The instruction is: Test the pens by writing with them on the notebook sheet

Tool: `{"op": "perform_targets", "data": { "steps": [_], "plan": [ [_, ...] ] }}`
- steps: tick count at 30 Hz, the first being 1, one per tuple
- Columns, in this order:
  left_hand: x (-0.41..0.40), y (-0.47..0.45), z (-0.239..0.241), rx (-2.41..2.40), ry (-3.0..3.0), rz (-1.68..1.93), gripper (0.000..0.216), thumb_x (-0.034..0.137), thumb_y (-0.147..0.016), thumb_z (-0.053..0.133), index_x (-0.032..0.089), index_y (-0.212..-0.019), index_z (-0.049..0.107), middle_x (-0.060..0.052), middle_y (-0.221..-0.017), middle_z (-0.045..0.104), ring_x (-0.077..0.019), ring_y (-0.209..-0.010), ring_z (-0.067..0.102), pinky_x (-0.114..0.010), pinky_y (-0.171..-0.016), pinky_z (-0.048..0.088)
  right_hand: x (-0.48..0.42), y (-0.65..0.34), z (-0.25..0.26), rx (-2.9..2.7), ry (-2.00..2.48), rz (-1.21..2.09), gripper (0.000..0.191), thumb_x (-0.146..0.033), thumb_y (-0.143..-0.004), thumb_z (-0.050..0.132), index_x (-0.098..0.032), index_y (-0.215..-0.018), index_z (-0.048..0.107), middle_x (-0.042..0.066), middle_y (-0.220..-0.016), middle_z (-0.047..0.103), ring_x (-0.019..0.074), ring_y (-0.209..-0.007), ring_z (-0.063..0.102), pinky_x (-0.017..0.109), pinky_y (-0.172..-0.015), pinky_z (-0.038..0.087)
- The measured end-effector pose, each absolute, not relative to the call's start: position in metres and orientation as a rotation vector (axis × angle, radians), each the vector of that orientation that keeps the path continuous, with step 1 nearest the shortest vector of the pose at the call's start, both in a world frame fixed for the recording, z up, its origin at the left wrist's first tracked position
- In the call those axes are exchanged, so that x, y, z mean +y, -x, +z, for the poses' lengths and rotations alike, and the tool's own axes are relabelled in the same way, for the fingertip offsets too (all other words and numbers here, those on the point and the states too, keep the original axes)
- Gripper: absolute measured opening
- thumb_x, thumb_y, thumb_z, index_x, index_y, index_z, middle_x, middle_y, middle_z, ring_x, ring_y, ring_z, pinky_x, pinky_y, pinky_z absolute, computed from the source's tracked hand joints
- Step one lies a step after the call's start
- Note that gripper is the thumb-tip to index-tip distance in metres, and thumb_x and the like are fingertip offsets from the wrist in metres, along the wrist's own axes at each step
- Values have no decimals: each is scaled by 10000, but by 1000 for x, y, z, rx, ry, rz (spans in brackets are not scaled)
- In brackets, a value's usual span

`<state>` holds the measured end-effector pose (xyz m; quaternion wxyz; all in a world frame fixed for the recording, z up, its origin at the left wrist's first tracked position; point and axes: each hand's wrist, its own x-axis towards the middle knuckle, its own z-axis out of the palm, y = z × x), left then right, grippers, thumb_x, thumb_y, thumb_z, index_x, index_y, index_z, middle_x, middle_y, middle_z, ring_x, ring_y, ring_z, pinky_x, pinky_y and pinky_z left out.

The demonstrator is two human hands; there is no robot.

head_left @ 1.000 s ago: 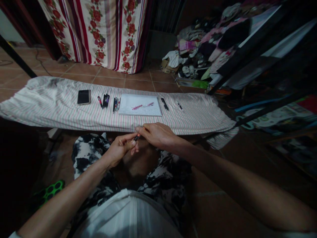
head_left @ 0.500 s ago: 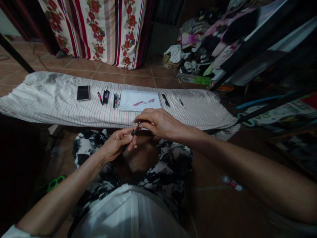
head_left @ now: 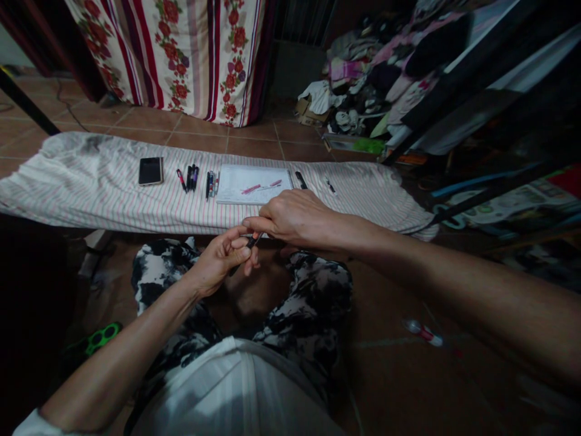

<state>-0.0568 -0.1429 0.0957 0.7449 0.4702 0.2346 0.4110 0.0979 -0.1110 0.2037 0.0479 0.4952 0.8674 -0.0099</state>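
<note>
A slim black pen (head_left: 251,242) slants up between my hands, above my lap and in front of the cloth-covered bench. My left hand (head_left: 224,254) is closed around its lower part, thumb on the barrel. My right hand (head_left: 293,215) pinches at the pen's upper end; its fingertips partly hide that end. Beyond them lies a spiral notebook (head_left: 233,180) with pink pen parts (head_left: 251,189) on its page. Left of it lie several pens (head_left: 192,178). A black pen (head_left: 300,180) rests at its right edge, and small pen parts (head_left: 331,185) lie farther right.
A dark phone (head_left: 150,171) lies on the striped cloth (head_left: 100,194) at the left. My knees in patterned trousers (head_left: 313,290) are below the bench. A bottle (head_left: 423,332) lies on the tiled floor at the right. Piled clothes (head_left: 358,79) and a floral curtain (head_left: 195,60) stand behind.
My right hand has turned and shifted slightly right and up at the pen's upper end. My left hand, still gripping the pen, has moved a little right and up.
</note>
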Motion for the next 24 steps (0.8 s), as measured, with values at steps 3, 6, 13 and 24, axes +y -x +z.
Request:
{"op": "perform_targets", "data": {
  "steps": [3, 6, 13, 24],
  "plan": [
    [-144, 55, 97, 503, -1002, 908, 353, 251, -750, 650, 160, -1074, 544, 25, -639, 588, -75, -489, 508, -244, -608, 397, -110, -94, 203, 2612, -1608, -24, 552, -533, -872, 333, -123, -759, 686, 121, -631, 631, 231, -697, 589, 301, -598, 323],
    [-145, 53, 98, 475, -947, 916, 346, 230, -748, 648, 143, -1076, 577, 36, -606, 566, -67, -479, 491, -270, -664, 423, -111, -90, 204, 2623, -1683, 0, 575, -573, -853, 347, -123, -726, 682, 121, -613, 623, 237, -708, 594, 308, -618, 337],
    [-140, 58, 104, 482, -846, 964, 278, 206, -740, 653, 133, -1005, 615, 43, -590, 526, -47, -475, 451, -263, -687, 459, -111, -93, 211, 2929, -1590, -285, 350, -425, -866, 447, -158, -931, 665, 70, -792, 658, 190, -791, 595, 266, -655, 348],
    [-134, 63, 117, 421, -913, 904, 282, 200, -765, 626, 126, -1032, 573, 38, -599, 517, -43, -476, 444, -239, -681, 457, -90, -97, 233, 2990, -1310, -536, 120, -232, -751, 595, -162, -745, 692, -12, -626, 620, 126, -675, 565, 239, -610, 340]
  ]
}}
